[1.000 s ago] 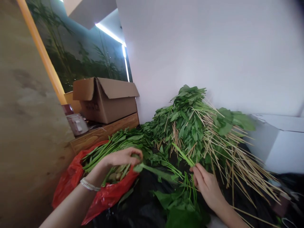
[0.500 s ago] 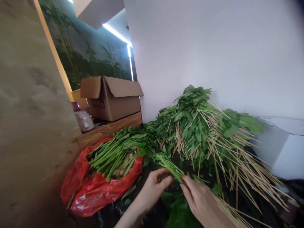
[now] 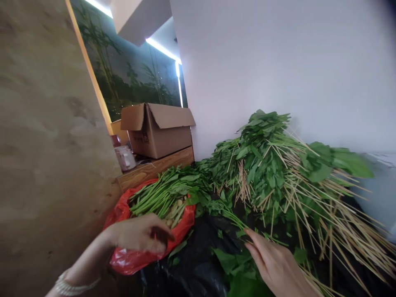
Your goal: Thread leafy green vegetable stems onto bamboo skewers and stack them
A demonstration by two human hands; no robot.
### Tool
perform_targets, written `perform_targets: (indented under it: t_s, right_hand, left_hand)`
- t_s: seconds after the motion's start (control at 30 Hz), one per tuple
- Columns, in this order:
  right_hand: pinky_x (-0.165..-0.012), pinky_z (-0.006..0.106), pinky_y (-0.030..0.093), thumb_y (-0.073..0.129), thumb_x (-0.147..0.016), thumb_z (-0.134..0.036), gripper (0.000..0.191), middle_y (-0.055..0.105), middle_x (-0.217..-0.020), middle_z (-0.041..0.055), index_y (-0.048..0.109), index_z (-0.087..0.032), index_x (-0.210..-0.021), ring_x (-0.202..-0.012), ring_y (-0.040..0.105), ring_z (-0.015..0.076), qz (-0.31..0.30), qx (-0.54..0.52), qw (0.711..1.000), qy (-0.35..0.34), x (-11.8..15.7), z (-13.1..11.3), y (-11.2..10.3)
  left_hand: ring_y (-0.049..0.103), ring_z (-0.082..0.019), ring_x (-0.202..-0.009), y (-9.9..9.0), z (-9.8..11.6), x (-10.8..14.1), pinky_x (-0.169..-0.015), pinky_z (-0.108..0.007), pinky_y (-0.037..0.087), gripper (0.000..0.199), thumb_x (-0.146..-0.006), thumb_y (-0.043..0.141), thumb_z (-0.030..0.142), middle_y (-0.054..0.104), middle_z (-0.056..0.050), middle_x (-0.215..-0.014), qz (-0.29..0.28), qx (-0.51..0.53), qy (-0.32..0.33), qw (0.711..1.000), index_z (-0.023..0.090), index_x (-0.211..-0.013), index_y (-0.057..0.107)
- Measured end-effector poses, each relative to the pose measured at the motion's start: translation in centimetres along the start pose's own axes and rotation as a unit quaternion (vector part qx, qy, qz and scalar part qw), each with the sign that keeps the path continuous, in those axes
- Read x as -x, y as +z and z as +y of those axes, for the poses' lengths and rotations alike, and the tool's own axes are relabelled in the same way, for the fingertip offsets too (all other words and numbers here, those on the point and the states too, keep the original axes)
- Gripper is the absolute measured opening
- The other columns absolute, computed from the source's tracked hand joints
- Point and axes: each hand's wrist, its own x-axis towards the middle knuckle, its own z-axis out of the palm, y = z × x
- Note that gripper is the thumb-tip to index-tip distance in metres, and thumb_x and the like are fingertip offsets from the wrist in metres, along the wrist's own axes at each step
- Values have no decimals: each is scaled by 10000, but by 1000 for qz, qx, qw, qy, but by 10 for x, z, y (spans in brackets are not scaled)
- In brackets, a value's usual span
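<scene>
My left hand is over the front of the red plastic bag, its fingers curled; whether they hold anything is hidden. Cut green stems and some pale pieces lie in the bag. In my right hand, thumb and fingers pinch the ends of a few thin green stems, whose leafy tops point up and left. Beyond it rises a large heap of leafy greens on sticks, with bare stick ends fanning to the right. Loose leaves lie just below my right hand.
Black plastic sheeting lies under the greens. An open cardboard box stands on a wooden ledge at the back left, beside a white container. A pale wall closes the back, and a white box is at the right.
My left hand has moved left, away from the stems and my right hand, to the red bag. My right hand still pinches the stems. The view has shifted slightly left.
</scene>
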Motion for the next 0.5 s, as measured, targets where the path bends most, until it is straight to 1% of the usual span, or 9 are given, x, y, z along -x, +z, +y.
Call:
perform_targets:
  t_s: [0.03,0.07,0.1,0.17,0.2,0.23,0.27,0.37,0.5]
  right_hand:
    - [-663,307,566,379,-983,-354,336,715,-1094,68,508,-214,-1260,-826,720,219,5,9,1000,-6,0,1,1]
    - [-653,298,568,384,-981,-358,342,715,-1097,72,507,-210,-1264,-831,721,219,12,16,1000,-15,0,1,2]
    - [-641,286,568,384,-981,-356,346,717,-1095,74,506,-207,-1268,-830,723,216,17,20,999,-24,0,1,2]
    - [-607,260,566,367,-985,-345,344,728,-1066,72,517,-197,-1257,-809,729,204,28,22,999,-41,-1,1,2]
    - [-591,253,565,353,-988,-336,341,736,-1044,71,530,-192,-1242,-789,731,198,33,21,998,-46,-2,1,1]
    - [-573,249,562,338,-991,-325,342,745,-1013,68,542,-187,-1227,-755,734,193,36,21,998,-51,-2,1,1]
    - [-557,249,560,325,-992,-316,344,751,-984,66,551,-182,-1215,-724,734,189,38,21,998,-53,-3,1,0]
    - [-559,249,563,312,-994,-305,347,754,-974,61,548,-176,-1213,-710,735,183,38,21,998,-51,-3,2,-1]
    - [-567,245,562,311,-999,-342,345,751,-998,54,536,-190,-1213,-738,737,185,35,32,998,-50,-2,2,0]
  left_hand:
    - [650,-224,-822,-9,-11,4,-717,-270,494,312,-802,596,413,735,-33,-891,82,-39,-31,995,217,-1004,731]
    - [655,-227,-808,-17,-23,5,-705,-276,497,330,-838,525,424,735,-43,-869,174,-73,-66,980,207,-977,731]
    - [658,-234,-833,-22,-37,3,-729,-288,497,344,-858,476,405,733,-59,-891,251,-115,-104,955,196,-974,724]
    - [647,-276,-930,-27,-65,-4,-796,-346,488,331,-850,445,338,717,-101,-992,361,-224,-198,883,188,-987,705]
    - [637,-305,-965,-27,-78,-9,-812,-386,484,334,-842,437,325,705,-126,-1030,381,-261,-240,854,184,-1003,694]
    - [627,-333,-991,-27,-90,-13,-819,-423,479,342,-829,442,321,691,-151,-1061,387,-281,-273,835,176,-1030,678]
    - [617,-353,-1013,-26,-99,-16,-826,-449,474,357,-813,456,326,678,-170,-1087,386,-284,-293,827,169,-1061,660]
    - [611,-368,-1025,-30,-119,-23,-847,-469,467,415,-751,523,378,668,-185,-1101,374,-249,-303,841,162,-1088,631]
    - [634,-336,-958,-48,-135,-26,-843,-404,480,331,-617,628,431,708,-122,-936,363,-191,-284,867,182,-833,661]
